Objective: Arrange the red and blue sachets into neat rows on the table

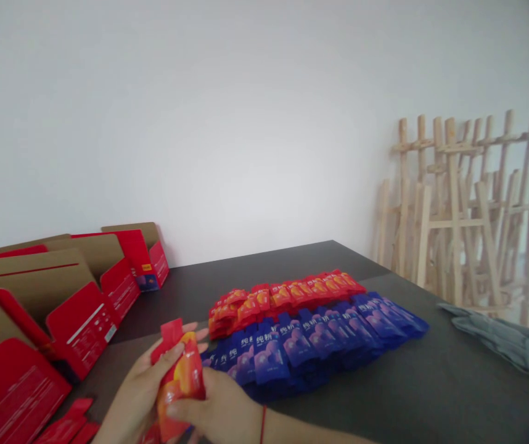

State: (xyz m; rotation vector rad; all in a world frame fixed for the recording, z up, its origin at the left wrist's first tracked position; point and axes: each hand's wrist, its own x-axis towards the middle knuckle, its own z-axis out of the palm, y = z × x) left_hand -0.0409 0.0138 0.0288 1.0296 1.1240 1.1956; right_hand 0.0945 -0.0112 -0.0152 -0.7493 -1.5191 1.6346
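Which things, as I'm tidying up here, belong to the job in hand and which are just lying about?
Likely in the job:
red packets, some held
blue packets, fanned out
open boxes, at left

Seemingly just about:
grey bundle, at right
easels, standing beyond it

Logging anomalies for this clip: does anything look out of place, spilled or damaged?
No visible spill or damage. A crumpled grey item looks stray: it lies near the right edge of the table, apart from the overlapping red pouches and blue pouches.

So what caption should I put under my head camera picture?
Two hands hold red-and-orange pouches near blue pouches and open red cartons.
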